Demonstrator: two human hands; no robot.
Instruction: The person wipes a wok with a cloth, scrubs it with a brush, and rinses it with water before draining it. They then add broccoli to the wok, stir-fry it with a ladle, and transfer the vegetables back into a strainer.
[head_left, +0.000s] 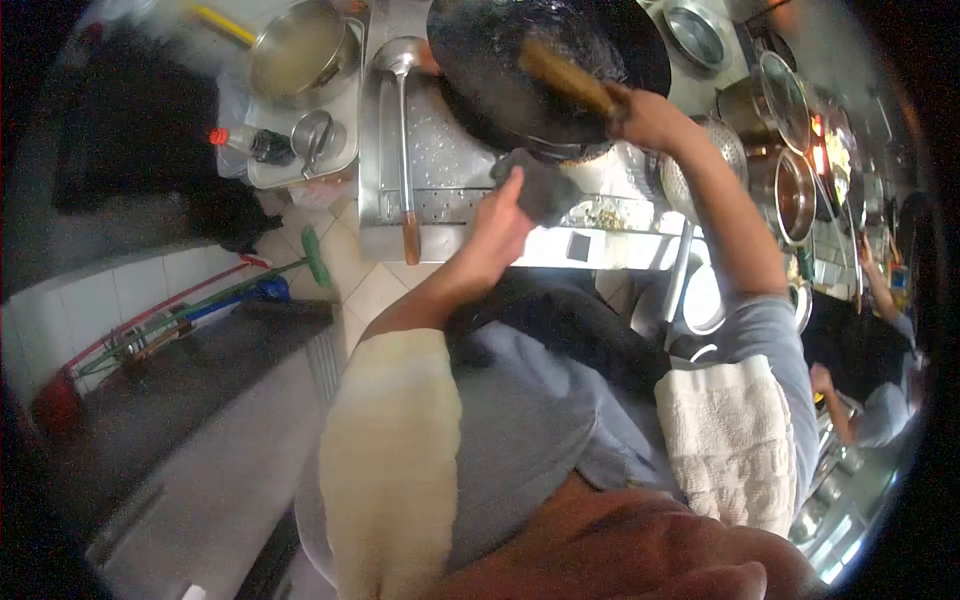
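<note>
A large dark wok (pixel 480 60) sits at the top middle of the head view, its inside wet and shiny. My right hand (pixel 645 115) is closed round a brownish wok brush (pixel 570 78), whose far end reaches into the wok. At the wok's near edge, my left hand (pixel 502 225) grips a dark grey cloth (pixel 540 188). The cloth hides most of its fingers and whatever wok handle may be under it. Left of the wok, a long ladle (pixel 403 130) with a wooden handle end lies on the wet steel worktop (pixel 455 135).
On the left, a tray (pixel 345 165) carries a pot of cloudy liquid (pixel 305 55), a red-capped bottle (pixel 255 142) and a small metal cup (pixel 312 130). A perforated strainer (pixel 715 150) and several pans stand right. Another person's arm (pixel 880 285) shows far right.
</note>
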